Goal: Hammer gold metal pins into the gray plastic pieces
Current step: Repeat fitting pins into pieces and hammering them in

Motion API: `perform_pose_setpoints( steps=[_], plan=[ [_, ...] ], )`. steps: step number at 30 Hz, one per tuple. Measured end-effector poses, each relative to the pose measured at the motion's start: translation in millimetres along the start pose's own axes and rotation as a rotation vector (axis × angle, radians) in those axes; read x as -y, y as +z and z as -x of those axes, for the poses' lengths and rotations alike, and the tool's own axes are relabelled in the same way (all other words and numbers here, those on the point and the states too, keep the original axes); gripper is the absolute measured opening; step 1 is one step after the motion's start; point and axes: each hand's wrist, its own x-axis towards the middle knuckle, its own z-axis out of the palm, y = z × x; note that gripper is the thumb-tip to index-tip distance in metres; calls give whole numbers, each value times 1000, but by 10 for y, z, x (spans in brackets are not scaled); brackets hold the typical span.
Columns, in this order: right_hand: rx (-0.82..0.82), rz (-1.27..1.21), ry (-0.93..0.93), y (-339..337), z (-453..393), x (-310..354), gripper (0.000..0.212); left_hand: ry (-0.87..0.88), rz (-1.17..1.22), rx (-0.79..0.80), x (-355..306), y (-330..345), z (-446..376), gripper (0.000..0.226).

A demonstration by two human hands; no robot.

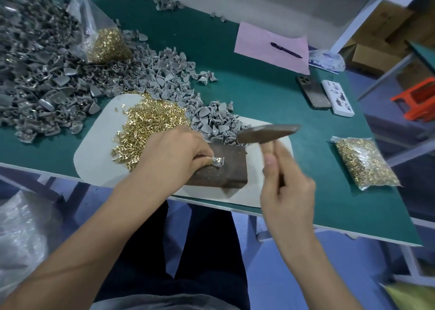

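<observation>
Hammering station, head view. Left hand (173,155) lies over the near left part of a dark brown block (219,168); its thumb and fingers are curled and pinch a small gray plastic piece (218,162) against the block's top face. The piece protrudes from the fingertips toward 3 o'clock. Whether a pin is seated in it cannot be told.

Right hand (286,189), at 4 o'clock from the block, grips the wooden handle of a hammer (268,132) with fingers wrapped round it and thumb along the shaft. The blurred dark head sits above the block, at 1 o'clock from the pinched piece and apart from it.

Loose gold metal pins (146,123) lie heaped at 10 o'clock from the left hand on a pale gray mat (94,149). More gray plastic pieces (58,74) spread from 12 o'clock to the far left. An open bag of pins (103,41) rests on that heap; a sealed bag of pins (366,162) lies at 3 o'clock.

The mat rests on a green table (259,86). At 1 o'clock lie a pink sheet (270,46) bearing a pen (286,50), a phone (313,92) and a white power bank (337,98). Beyond the table edge stand cardboard boxes (376,39) and a red stool (419,100) over a blue floor (282,262).
</observation>
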Motion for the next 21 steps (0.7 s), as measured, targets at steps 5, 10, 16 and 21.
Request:
perform_pose_setpoints(
  steps=[5, 10, 16, 21],
  plan=[
    [185, 263, -108, -23, -21, 10, 37, 16, 4, 0, -1, -23, -11, 13],
    [57, 252, 107, -84, -82, -130, 31, 9, 20, 2, -2, -14, 1, 14],
    [175, 574, 412, 48, -47, -439, 50, -5, 51, 30, 22, 21, 7, 12],
    [109, 685, 314, 105, -76, -320, 49, -15, 185, -16, 50, -11, 155, 3]
  ],
)
